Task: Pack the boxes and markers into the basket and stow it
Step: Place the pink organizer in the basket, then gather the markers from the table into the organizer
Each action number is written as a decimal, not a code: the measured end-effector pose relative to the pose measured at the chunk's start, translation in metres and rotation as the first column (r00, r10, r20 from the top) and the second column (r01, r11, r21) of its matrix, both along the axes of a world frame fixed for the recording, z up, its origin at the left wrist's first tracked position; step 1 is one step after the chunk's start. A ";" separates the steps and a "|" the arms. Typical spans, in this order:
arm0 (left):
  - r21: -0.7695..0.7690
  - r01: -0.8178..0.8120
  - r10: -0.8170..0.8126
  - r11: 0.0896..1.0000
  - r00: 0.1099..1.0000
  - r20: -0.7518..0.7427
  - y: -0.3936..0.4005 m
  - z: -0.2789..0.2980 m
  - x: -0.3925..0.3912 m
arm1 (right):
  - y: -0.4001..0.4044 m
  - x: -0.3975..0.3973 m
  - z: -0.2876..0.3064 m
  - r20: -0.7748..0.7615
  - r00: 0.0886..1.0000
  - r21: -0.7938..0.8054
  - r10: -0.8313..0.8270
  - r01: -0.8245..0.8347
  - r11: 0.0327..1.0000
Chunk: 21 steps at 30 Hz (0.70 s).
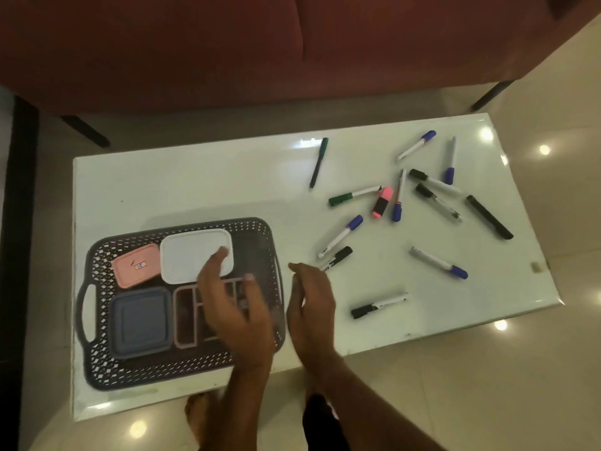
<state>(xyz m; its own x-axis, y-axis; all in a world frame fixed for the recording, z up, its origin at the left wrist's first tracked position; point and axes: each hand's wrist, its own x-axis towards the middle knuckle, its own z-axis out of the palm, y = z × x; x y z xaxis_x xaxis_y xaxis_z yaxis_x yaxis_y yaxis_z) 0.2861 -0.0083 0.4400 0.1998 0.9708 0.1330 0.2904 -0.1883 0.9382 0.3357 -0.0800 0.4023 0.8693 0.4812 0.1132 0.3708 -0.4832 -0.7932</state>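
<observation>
A person looks down at a glossy white table (195, 190) where a grey lattice basket (182, 366) with side handles sits at the near left. Four boxes lie flat inside it: a pink box (135, 263), a white box (192, 252), a blue box (140, 320) and an open compartmented tray (187, 317). The left hand (234, 307) hovers over the tray with fingers spread and loosely curled, gripping nothing. The right hand (312, 301) hangs just beside the basket's right wall, fingers relaxed and partly open, also empty. The markers (432, 196) are all outside the basket, scattered across the right half of the table, the nearest one, black-capped (336, 257), just past the right fingertips. The risks look plain: round markers could roll on the slick surface and drop off the table's edge if nudged, a handful grabbed at once could slip loose, and markers could slide off the lids, since the boxes leave little bare floor in the basket.
</observation>
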 end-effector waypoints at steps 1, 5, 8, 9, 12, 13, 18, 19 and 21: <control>0.009 0.033 -0.033 0.999 0.999 -0.024 -0.003 0.000 0.019 | -0.004 0.023 -0.004 0.081 0.997 -0.023 0.009 -0.007 1.000; -0.014 0.220 -0.219 0.975 0.957 -0.190 -0.010 -0.020 0.093 | -0.012 0.121 -0.011 0.175 0.985 -0.172 0.012 0.018 0.985; -0.053 0.385 -0.378 0.921 0.855 -0.356 -0.015 -0.049 0.136 | -0.007 0.189 -0.021 0.202 0.970 -0.330 0.132 -0.060 0.942; -0.068 0.441 -0.428 0.895 0.806 -0.410 -0.017 -0.059 0.148 | -0.004 0.209 -0.027 0.184 0.963 -0.414 0.197 -0.106 0.904; -0.102 0.579 -0.517 0.809 0.617 -0.594 -0.018 -0.089 0.173 | 0.007 0.253 -0.040 0.074 0.930 -0.643 0.360 -0.231 0.730; -0.109 0.615 -0.523 0.781 0.549 -0.652 -0.018 -0.097 0.179 | 0.011 0.262 -0.043 0.060 0.911 -0.688 0.409 -0.259 0.678; -0.083 0.680 -0.467 0.729 0.405 -0.786 -0.024 -0.120 0.187 | 0.019 0.280 -0.054 0.073 0.812 -0.759 0.579 -0.331 0.560; -0.091 0.680 -0.471 0.728 0.398 -0.788 -0.026 -0.121 0.186 | 0.019 0.281 -0.057 0.076 0.812 -0.749 0.578 -0.336 0.571; -0.109 0.681 -0.475 0.724 0.377 -0.795 -0.028 -0.119 0.185 | 0.017 0.282 -0.059 0.076 0.802 -0.737 0.593 -0.355 0.575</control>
